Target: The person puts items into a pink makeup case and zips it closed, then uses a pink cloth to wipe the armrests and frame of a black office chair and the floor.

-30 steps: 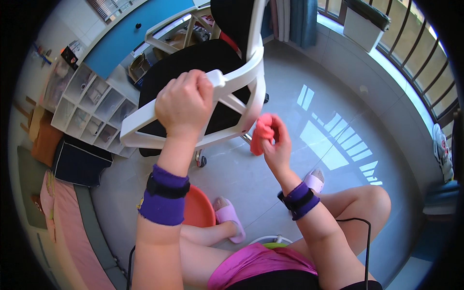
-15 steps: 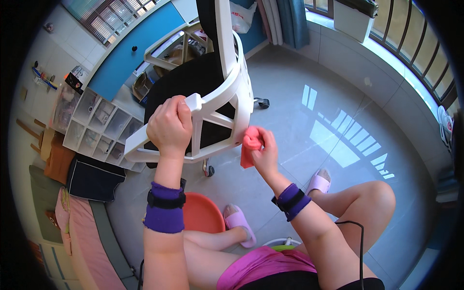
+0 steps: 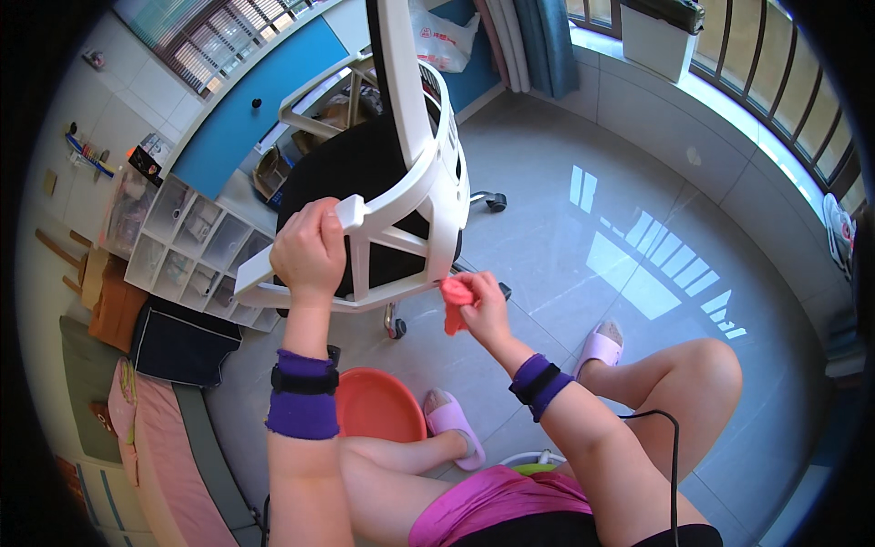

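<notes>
A white-framed office chair with a black seat stands before me, its side turned my way. My left hand is closed round the end of its white armrest. In my right hand is a bunched coral-pink cloth, held by the fingers close to the lower corner of the chair's white frame. A small part of the cloth hangs down below my fingers. Whether the cloth touches the frame is hard to make out.
A red basin sits on the floor beside my slippered foot. Clear plastic drawers and a dark navy box stand at left. Chair casters show below the seat. A barred window is at right.
The chair has turned slightly, its back shifting left. My right hand has moved a little down and left with the cloth. My left hand keeps its grip on the armrest.
</notes>
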`<state>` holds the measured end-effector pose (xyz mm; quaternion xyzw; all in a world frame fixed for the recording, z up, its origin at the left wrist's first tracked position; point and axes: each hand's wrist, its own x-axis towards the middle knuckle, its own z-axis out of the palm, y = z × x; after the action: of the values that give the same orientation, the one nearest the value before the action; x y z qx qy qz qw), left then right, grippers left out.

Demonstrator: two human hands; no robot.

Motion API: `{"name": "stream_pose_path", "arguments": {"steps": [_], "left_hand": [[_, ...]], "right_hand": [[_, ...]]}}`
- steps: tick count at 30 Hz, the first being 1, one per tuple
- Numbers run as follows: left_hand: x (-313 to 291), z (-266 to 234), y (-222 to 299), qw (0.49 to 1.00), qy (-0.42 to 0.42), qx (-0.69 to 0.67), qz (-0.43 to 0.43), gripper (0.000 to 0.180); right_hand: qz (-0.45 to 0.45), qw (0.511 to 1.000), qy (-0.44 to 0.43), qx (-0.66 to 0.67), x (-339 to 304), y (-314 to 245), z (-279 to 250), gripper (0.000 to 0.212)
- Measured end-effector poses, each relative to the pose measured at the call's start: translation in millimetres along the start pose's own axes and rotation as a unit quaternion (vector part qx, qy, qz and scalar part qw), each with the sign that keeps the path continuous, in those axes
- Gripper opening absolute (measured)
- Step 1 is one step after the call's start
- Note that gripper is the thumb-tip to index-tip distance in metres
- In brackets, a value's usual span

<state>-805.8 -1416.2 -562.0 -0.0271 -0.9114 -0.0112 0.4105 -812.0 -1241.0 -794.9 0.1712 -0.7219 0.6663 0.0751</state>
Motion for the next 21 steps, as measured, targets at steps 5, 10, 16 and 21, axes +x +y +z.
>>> {"name": "stream_pose_path", "arguments": {"steps": [5,10,16,21], "left_hand": [[-11.6,-23.4,-34.9,0.999,-0.023,-0.035,0.023,0.032],[-13.0,-36.6,-49.7,0.994,0.038,-0.102,0.016,0.036],[-2.1,-16.2,10.5,0.983,0.027,-0.18,-0.028,0.058],[-11.2,1.4,6.6,0.977,0.08,-0.157,-0.121,0.062]], "right_hand": [[-0.026,0.989,0.091,0.117,32.7,-57.6,-11.3,0.031],[-0.165,0.978,0.051,0.12,51.5,-73.8,7.0,0.039],[-0.056,0.994,0.008,0.095,28.4,-29.8,22.0,0.035],[-0.02,0.982,0.018,0.188,15.5,-42.3,44.3,0.039]]}}
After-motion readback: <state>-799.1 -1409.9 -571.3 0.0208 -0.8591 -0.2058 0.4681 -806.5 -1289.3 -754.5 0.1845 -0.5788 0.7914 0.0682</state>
